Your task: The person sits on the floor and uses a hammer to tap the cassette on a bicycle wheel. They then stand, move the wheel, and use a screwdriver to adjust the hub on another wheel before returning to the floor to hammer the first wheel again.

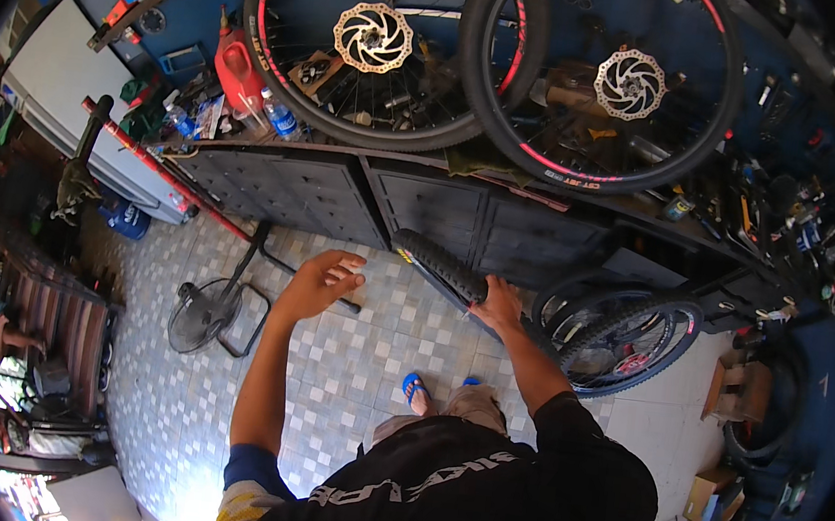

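My right hand (502, 305) is closed around the upper edge of a black knobby bicycle tyre (440, 267) with a yellow mark on its side. The tyre stands on edge near the dark cabinet and slants down to the right. Whether a rim and spokes sit inside it, I cannot tell. My left hand (319, 285) hangs in the air over the tiled floor, fingers bent and apart, with nothing in it.
Two bicycle wheels (373, 38) (630, 84) with disc rotors lean above the cluttered bench over the dark cabinet (422, 216). More wheels (630, 351) rest low at the right. A red-poled repair stand (170, 173) and a black fan (205, 317) stand to the left.
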Demonstrator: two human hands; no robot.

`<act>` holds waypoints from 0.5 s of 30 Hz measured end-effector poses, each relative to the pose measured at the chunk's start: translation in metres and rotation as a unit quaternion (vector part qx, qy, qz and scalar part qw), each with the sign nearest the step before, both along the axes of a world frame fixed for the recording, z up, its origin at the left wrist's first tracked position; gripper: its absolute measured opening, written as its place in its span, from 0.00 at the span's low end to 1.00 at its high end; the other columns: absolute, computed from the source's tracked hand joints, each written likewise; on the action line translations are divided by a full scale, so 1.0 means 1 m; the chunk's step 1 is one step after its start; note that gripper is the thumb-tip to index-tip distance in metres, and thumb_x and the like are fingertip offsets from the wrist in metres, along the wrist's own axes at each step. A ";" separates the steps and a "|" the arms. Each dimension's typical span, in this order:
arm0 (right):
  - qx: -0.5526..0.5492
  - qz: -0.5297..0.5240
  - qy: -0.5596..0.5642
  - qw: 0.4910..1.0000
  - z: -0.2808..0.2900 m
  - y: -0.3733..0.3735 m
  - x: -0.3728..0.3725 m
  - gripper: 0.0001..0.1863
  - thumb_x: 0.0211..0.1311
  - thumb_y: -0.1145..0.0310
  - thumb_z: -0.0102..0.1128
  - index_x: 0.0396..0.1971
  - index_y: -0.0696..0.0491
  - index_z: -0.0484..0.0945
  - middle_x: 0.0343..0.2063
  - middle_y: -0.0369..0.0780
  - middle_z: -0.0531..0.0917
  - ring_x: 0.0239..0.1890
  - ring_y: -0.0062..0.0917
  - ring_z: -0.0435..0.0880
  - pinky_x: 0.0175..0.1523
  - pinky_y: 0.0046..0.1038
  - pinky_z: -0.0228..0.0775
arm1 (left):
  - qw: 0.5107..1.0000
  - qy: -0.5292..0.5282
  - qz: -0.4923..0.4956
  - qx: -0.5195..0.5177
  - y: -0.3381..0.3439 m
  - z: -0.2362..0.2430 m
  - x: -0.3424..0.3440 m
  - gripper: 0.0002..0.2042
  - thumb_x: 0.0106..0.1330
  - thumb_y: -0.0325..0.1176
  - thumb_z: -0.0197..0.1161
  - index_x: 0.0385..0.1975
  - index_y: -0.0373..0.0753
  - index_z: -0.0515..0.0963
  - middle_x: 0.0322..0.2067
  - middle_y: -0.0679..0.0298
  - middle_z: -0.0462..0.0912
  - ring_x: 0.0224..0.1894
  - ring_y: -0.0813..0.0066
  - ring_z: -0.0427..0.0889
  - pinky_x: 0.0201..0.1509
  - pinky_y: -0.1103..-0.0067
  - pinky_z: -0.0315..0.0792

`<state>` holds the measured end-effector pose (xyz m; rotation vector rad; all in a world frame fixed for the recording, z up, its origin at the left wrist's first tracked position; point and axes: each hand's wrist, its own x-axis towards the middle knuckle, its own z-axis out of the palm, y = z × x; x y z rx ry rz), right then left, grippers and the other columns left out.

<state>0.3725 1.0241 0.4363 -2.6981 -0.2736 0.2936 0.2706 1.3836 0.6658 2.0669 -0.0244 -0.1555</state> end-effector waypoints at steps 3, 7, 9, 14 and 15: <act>-0.012 -0.054 0.001 0.998 0.018 0.010 0.017 0.42 0.45 0.52 0.78 0.63 0.46 0.72 0.57 0.45 0.81 0.62 0.46 0.78 0.63 0.47 0.73 | 0.998 -0.053 -0.030 0.034 0.004 0.024 0.032 0.17 0.71 0.38 0.70 0.54 0.36 0.82 0.48 0.61 0.86 0.48 0.74 0.85 0.51 0.76 0.78; -0.016 -0.112 0.049 0.992 0.028 -0.015 0.001 0.44 0.44 0.50 0.78 0.64 0.47 0.71 0.57 0.48 0.80 0.59 0.49 0.81 0.62 0.46 0.75 | 0.990 -0.108 -0.066 0.056 0.003 0.056 0.068 0.16 0.70 0.39 0.70 0.52 0.38 0.83 0.48 0.61 0.86 0.50 0.69 0.86 0.54 0.73 0.78; -0.009 -0.157 0.077 0.985 0.025 -0.038 -0.023 0.45 0.44 0.52 0.78 0.65 0.46 0.69 0.58 0.49 0.80 0.58 0.50 0.82 0.62 0.46 0.76 | 0.987 -0.130 -0.080 0.048 0.003 0.069 0.081 0.15 0.70 0.39 0.71 0.51 0.39 0.84 0.49 0.61 0.86 0.51 0.68 0.86 0.54 0.72 0.78; -0.050 -0.279 0.125 0.951 -0.014 -0.103 -0.073 0.45 0.44 0.55 0.79 0.66 0.42 0.69 0.59 0.47 0.79 0.61 0.47 0.80 0.66 0.48 0.71 | 0.983 -0.149 -0.094 0.040 0.021 0.083 0.129 0.14 0.69 0.36 0.72 0.51 0.39 0.84 0.48 0.63 0.84 0.50 0.70 0.85 0.53 0.74 0.78; -0.060 -0.310 0.129 0.940 -0.024 -0.116 -0.075 0.44 0.44 0.55 0.79 0.65 0.41 0.70 0.60 0.46 0.79 0.62 0.47 0.80 0.67 0.48 0.70 | 0.980 -0.162 -0.099 0.050 0.022 0.087 0.141 0.14 0.68 0.35 0.71 0.51 0.39 0.84 0.48 0.63 0.84 0.50 0.70 0.85 0.53 0.74 0.78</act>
